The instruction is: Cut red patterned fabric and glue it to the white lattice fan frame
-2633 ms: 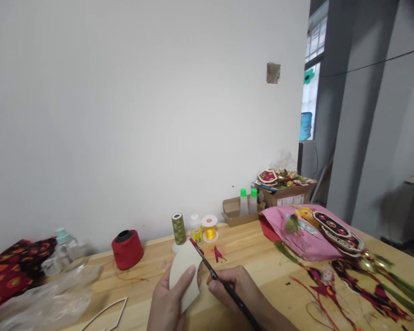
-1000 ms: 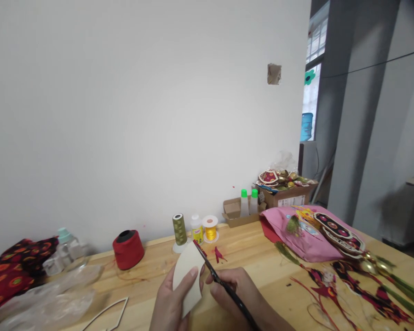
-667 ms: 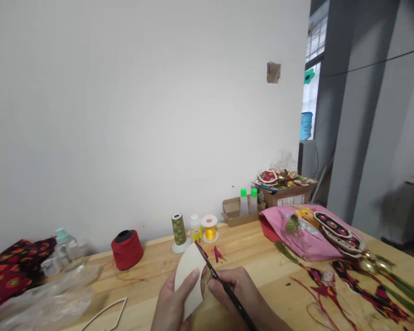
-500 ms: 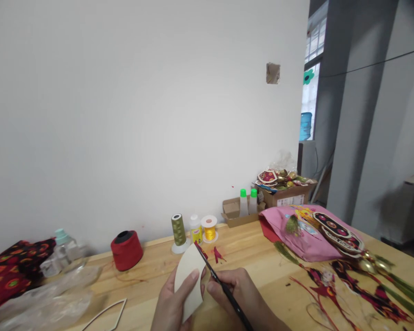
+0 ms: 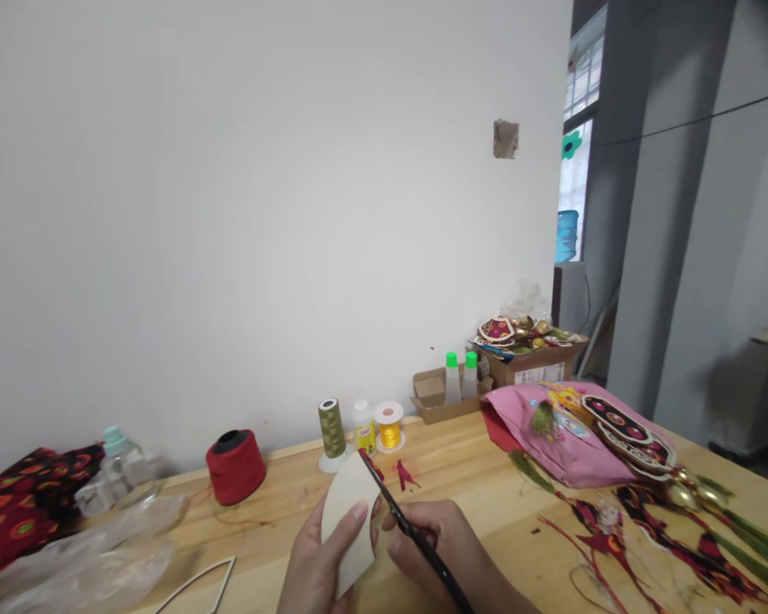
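Note:
My left hand (image 5: 317, 550) grips a cream fan-shaped card (image 5: 350, 520), thumb on its face and fingers behind. A bit of dark red cloth (image 5: 366, 461) shows along the card's upper right edge. Closed around a long slim black tool (image 5: 416, 537), my right hand (image 5: 445, 546) holds it slantwise, its thin end lying along that edge by the red cloth. Whether it is a blade or a pen-like tool, I cannot tell. Small red cloth scraps (image 5: 406, 474) lie on the wooden table (image 5: 467, 465) just beyond my hands.
Behind the card stand an olive thread cone (image 5: 331, 429), a glue bottle (image 5: 363, 426) and a yellow cord spool (image 5: 390, 431). A red thread cone (image 5: 235, 466) and plastic bags (image 5: 115, 554) are left; a pink bag (image 5: 569, 439) and tasselled ornaments (image 5: 697, 541) lie right.
The black tool has shifted slightly along the card's edge, and the right hand's fingers have moved a little. The left hand keeps its hold on the card.

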The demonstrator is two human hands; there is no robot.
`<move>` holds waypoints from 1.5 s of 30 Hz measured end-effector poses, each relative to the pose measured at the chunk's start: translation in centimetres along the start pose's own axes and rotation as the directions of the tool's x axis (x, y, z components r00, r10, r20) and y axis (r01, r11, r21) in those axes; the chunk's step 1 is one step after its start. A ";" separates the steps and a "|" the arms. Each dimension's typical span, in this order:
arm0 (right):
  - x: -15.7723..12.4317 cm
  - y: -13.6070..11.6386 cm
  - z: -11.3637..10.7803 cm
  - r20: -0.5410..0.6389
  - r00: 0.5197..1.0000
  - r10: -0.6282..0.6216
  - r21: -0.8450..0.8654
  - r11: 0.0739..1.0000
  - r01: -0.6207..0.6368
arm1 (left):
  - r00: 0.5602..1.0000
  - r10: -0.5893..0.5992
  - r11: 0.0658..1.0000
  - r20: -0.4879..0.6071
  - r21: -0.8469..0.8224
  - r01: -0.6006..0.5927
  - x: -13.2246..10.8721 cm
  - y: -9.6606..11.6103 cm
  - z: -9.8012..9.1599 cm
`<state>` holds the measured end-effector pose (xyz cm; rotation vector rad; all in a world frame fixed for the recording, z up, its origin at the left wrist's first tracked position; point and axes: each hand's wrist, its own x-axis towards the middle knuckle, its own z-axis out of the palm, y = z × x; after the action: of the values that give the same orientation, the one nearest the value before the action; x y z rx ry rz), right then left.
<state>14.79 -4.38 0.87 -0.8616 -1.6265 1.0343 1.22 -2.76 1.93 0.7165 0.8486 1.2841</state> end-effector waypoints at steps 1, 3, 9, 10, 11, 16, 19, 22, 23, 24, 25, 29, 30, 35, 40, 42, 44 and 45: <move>0.0 0.0 0.0 0.020 1.000 -0.013 0.027 1.000 0.012 | 1.000 0.002 1.000 0.000 0.002 -0.002 0.1 0.0 -0.1; 0.0 -0.1 0.0 0.037 0.999 -0.040 0.057 0.998 0.038 | 1.000 0.007 1.000 0.001 0.008 -0.007 0.2 -0.2 -0.4; 0.2 -0.1 0.0 0.018 0.997 -0.077 0.044 0.996 0.076 | 1.000 -0.006 1.000 0.017 0.011 0.006 0.2 -0.4 -0.6; 0.2 0.0 0.0 0.020 0.997 -0.081 0.043 0.996 0.080 | 1.000 -0.010 1.000 0.015 0.010 0.010 0.1 -0.4 -0.5; 0.2 0.0 0.0 0.026 0.996 -0.091 0.047 0.995 0.089 | 1.000 -0.013 1.000 0.015 0.009 0.013 0.1 -0.4 -0.5; 0.2 0.1 -0.1 0.046 0.992 -0.119 0.072 0.991 0.115 | 1.000 -0.014 1.000 0.002 -0.003 0.014 0.2 -0.4 -0.2; 0.1 -0.3 -0.1 0.044 0.994 -0.104 0.084 0.991 0.100 | 1.000 -0.016 1.000 -0.004 -0.007 0.016 0.0 -0.2 -0.1; 0.1 -0.9 -0.1 0.054 0.994 -0.097 0.087 0.992 0.092 | 1.000 -0.024 0.999 0.008 -0.022 0.024 -0.1 0.0 0.1; 0.1 -1.1 -0.1 0.055 0.994 -0.090 0.085 0.993 0.085 | 1.000 -0.027 0.999 0.011 -0.027 0.027 -0.1 0.0 0.1; 0.1 -1.3 -0.1 0.053 0.996 -0.076 0.084 0.994 0.072 | 0.999 -0.033 0.999 0.011 -0.030 0.033 -0.1 0.0 0.1; 0.1 -1.4 -0.1 0.050 0.997 -0.059 0.083 0.995 0.054 | 0.999 -0.039 0.999 0.007 -0.031 0.039 -0.1 -0.1 0.1; 0.1 -1.1 -0.2 0.038 0.999 0.005 0.067 0.998 -0.007 | 1.000 -0.027 0.999 -0.013 -0.033 0.026 -0.1 -0.4 0.3; 0.1 -0.9 -0.2 0.037 0.999 0.011 0.061 0.998 -0.013 | 1.000 -0.023 0.999 -0.017 -0.035 0.022 -0.1 -0.5 0.3; 0.0 -0.2 -0.2 0.028 1.000 -0.001 0.014 1.000 0.001 | 0.999 -0.044 0.999 -0.004 -0.022 0.044 -0.2 -0.7 0.3; 0.0 -0.3 -0.1 0.009 1.000 -0.010 -0.027 1.000 0.011 | 0.997 -0.060 0.998 0.046 -0.004 0.060 0.3 -0.9 -0.2; 0.0 -0.3 0.0 -0.006 1.000 0.012 -0.055 0.998 -0.012 | 0.997 -0.059 0.998 0.045 -0.012 0.060 0.4 -1.0 -0.3; 0.0 -0.3 0.0 -0.018 0.999 0.036 -0.062 0.997 -0.037 | 0.997 -0.058 0.998 0.054 -0.028 0.060 0.3 -1.1 -0.3; 0.1 -0.3 0.1 -0.021 0.999 0.042 -0.058 0.997 -0.043 | 0.997 -0.055 0.998 0.061 -0.035 0.058 0.3 -1.1 -0.2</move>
<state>14.70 -4.45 1.21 -0.9465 -1.6343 1.0088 1.59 -2.65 0.88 0.6940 0.7890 1.2188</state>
